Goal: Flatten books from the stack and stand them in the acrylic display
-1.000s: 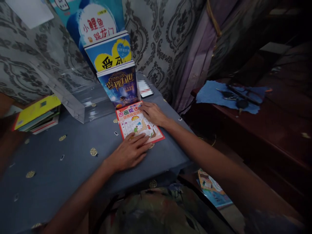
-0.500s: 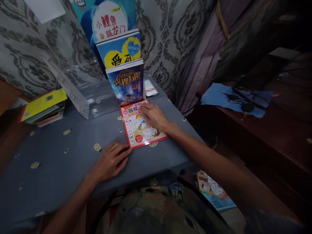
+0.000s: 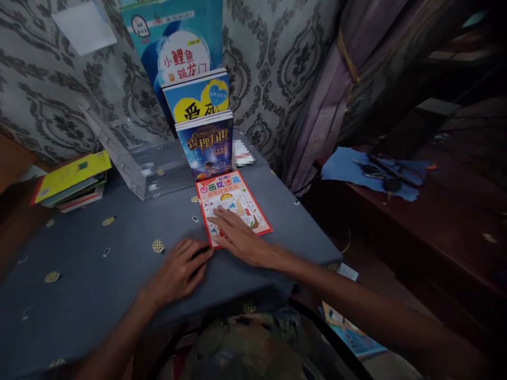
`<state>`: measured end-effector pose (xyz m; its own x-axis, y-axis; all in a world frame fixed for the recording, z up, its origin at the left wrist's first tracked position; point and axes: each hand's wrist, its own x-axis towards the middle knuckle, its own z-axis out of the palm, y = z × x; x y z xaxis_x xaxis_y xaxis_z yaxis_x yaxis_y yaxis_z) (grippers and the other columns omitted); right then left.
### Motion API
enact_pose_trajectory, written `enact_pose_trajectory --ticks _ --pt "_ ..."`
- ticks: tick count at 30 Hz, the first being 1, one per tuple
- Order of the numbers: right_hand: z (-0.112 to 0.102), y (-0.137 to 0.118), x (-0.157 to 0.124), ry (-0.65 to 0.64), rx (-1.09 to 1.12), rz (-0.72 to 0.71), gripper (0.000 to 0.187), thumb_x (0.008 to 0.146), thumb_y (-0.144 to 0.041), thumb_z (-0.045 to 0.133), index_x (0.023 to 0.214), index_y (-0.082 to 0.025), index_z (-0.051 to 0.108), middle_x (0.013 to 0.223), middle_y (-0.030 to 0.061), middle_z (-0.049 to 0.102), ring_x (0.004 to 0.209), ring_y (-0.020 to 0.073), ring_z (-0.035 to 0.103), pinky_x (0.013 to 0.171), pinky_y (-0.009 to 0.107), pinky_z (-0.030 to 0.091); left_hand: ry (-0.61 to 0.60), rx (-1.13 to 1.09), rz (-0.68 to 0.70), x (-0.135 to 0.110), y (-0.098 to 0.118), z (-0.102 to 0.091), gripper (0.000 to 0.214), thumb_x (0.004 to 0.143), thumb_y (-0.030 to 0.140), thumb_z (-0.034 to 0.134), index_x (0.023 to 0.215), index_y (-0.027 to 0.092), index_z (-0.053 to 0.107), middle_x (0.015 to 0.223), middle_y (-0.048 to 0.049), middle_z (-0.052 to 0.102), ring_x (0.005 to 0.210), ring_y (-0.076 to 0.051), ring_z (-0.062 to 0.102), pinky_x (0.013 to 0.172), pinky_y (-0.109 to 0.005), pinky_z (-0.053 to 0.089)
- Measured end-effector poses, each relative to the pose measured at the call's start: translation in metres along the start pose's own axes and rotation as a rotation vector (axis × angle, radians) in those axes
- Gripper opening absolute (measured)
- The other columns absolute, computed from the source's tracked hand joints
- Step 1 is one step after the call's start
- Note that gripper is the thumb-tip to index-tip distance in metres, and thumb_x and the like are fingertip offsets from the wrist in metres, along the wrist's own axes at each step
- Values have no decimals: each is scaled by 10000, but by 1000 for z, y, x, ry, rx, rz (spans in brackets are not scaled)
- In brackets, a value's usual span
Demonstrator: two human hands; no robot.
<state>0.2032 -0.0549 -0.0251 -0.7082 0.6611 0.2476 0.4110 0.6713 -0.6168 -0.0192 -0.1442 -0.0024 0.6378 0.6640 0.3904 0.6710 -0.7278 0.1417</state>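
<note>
A thin picture book (image 3: 256,215) with a red border and cartoon drawings lies flat on the grey-blue tablecloth. My right hand (image 3: 237,235) rests across its lower left part, fingers stretched out over the cover. At the book's lower left corner is my left hand (image 3: 180,269), lying on the cloth with its fingers loosely bent and a fingertip by the corner; nothing shows in it. Right behind the flat book stands a dark blue book (image 3: 209,148), with a yellow-and-blue book (image 3: 196,100) and a tall teal book (image 3: 178,31) behind it.
A clear plastic stand (image 3: 119,158) is left of the upright books. Farther left lies a stack of books (image 3: 75,177), yellow on top. A blue cloth (image 3: 344,171) with tools covers part of the dark red surface at right. More books (image 3: 352,332) lie below the table edge.
My right hand has slid from the upper right of the picture book towards me and to the lower left of its cover. My left hand has stayed near the corner. The view has tilted slightly.
</note>
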Motion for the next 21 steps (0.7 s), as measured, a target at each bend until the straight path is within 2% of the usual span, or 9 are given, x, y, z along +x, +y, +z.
enact_pose_trajectory --ticks 4,7,9,11,14,18,21 --pt "-22 31 -21 87 -21 45 558 1051 -516 363 1512 -217 456 1604 143 420 1531 281 306 1230 575 314 -2 -60 -47 3 1 -2 330 972 159 507 1276 178 636 1160 -111 686 1000 -215 627 869 -395 551" --pt "-31 45 -31 99 -44 61 527 1055 -475 365 1484 -194 482 1581 160 448 1508 276 356 1218 560 346 -20 -117 -115 11 -1 -2 261 995 184 489 1154 195 695 1093 -92 696 960 -192 638 844 -365 560" --pt "-33 49 -33 86 -85 52 481 1049 -431 396 1442 -188 526 1561 166 472 1497 278 376 1214 555 352 -31 -115 -150 20 -7 2 257 1006 209 477 1102 204 716 1105 -94 696 995 -198 643 884 -378 564" --pt "-33 50 -33 70 -135 40 448 1034 -395 438 1411 -183 557 1548 177 485 1487 294 388 1205 568 357 -28 -73 -163 31 -19 10 274 1009 249 475 1147 211 709 1188 -108 686 1077 -226 641 951 -425 556" --pt "-36 50 -30 51 -184 31 426 1016 -362 479 1400 -203 573 1538 171 498 1461 315 422 1174 583 389 -12 -28 -191 49 -47 24 313 1009 269 468 1234 194 672 1248 -129 671 1113 -245 638 964 -453 556" --pt "-46 48 -20 16 -223 4 386 1000 -300 507 1362 -214 609 1469 151 566 1409 314 483 1146 555 423 -11 61 -335 73 -86 39 345 1000 265 464 1274 180 656 1312 -140 643 1192 -270 608 1033 -493 508" --pt "-50 43 -3 -6 -278 -4 371 994 -266 527 1338 -168 621 1428 182 589 1379 327 509 1133 547 429 -17 92 -431 87 -104 44 373 1002 271 456 1305 150 637 1371 -157 614 1238 -288 583 1052 -502 482"
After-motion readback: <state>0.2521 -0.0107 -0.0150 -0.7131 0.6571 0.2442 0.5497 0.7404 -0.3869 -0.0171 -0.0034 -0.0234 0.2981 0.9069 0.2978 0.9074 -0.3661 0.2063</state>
